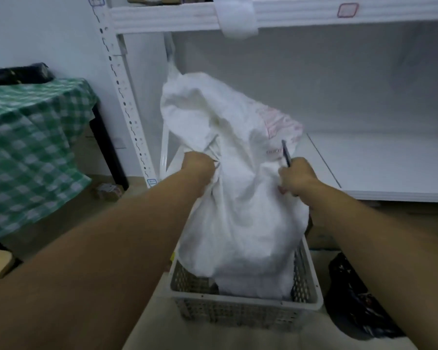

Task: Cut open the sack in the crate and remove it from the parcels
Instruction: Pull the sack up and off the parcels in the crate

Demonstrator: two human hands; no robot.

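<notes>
Holding the big white sack w/ both hands, you stand over the crate. The sack sits in the crate and sticks way up above the rim. It leans toward the white shelf unit behind it. You can't see the parcels; the sack covers them.

Your left hand is closed tight in a fist on a bunch of the cloth, up near the gathered neck on the left side. The cloth pulls into folds right at your fingers.

Your right hand is closed too, on a thin dark blade tool. The tip points up and away from you, right next to the sack's right side by some faded pink print. It's blurry, so can't tell if the tip touches the cloth, or if this hand pinches cloth as well.

The crate is pale w/ small holes in its walls and sits on the floor, in front of the shelf unit. A table w/ a green check cloth is off to the left. A dark bag lies on the floor to the right of the crate.
</notes>
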